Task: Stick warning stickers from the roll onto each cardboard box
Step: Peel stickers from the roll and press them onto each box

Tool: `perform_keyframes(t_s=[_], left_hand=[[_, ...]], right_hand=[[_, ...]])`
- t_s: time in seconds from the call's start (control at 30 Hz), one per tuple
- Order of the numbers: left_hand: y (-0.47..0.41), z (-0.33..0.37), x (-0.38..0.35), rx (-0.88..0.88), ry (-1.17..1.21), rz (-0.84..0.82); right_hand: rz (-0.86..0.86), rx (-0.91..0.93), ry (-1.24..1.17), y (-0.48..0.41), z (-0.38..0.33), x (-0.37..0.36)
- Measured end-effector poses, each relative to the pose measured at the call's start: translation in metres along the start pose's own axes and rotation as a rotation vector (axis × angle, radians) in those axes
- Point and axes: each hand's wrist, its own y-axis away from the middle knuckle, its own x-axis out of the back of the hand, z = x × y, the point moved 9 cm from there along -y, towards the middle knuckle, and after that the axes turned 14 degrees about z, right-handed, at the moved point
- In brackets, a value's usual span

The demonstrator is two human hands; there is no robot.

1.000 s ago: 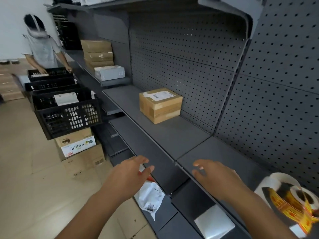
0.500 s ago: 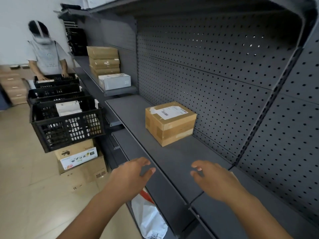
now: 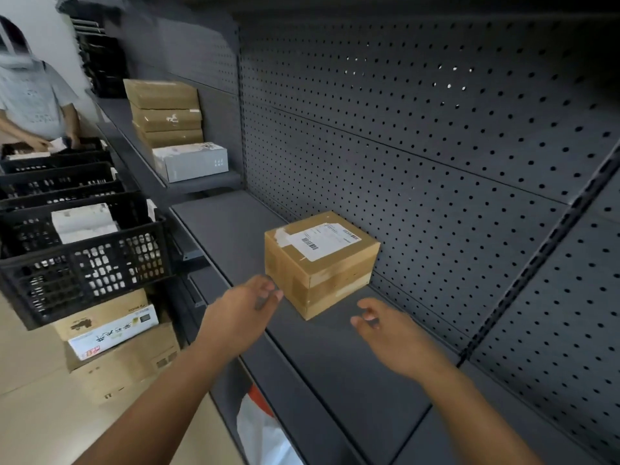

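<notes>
**Change since the earlier frames:** both hands have advanced along the shelf (image 3: 335, 360) and the box (image 3: 322, 266) now sits close ahead of them. The sticker roll, formerly at lower right, has left the view.

**Left hand** (image 3: 245, 307): empty, fingers loosely spread, tips just beside the box's near left corner. Contact cannot be told.

**Right hand** (image 3: 389, 333): empty, fingers relaxed and parted, near the box's right front corner but short of it.

**Hands together:** apart, one to each side of the box. They are judged to be set this way to take it by both flanks.

**Box:** brown cardboard, taped, upright on the shelf, its back near the pegboard (image 3: 436, 146).

**Label** (image 3: 323, 241): white shipping label with barcodes on the box's top face. No warning sticker shows on the visible faces, so the stage is judged to be a reach, before any sticker goes on here.

**Stack** (image 3: 164, 112): three brown boxes on a farther shelf, probably awaiting the same treatment.

**White box** (image 3: 191, 162): just beside the stack, on its near side.

**Crates** (image 3: 87, 263): black lattice, in a row at left. The nearest holds white parcels.

**Cartons** (image 3: 117, 330): on the floor under the nearest crate.

**Bag** (image 3: 265, 434): white and orange, low beneath the shelf.

**Person** (image 3: 30, 99): at the far crate, hands in it.
</notes>
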Motion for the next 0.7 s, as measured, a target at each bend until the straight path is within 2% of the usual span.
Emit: perform_keyframes(t_s=[0.27, 0.43, 0.63, 0.7], left_hand=[[-0.106, -0.029, -0.026, 0.133, 0.384, 0.029], [-0.156, -0.035, -0.058, 0.274, 0.522, -0.147], [-0.179, -0.050, -0.098, 0.347, 0.564, -0.343], [-0.173, -0.043, -0.096, 0.303, 0.575, -0.364]], right_hand=[[0.091, -0.370, -0.433, -0.047, -0.013, -0.033], [0.133, -0.641, -0.720, -0.065, -0.023, -0.064], [0.175, -0.757, -0.862, -0.080, -0.022, -0.095], [0.192, -0.766, -0.888, -0.078, -0.021, -0.094]])
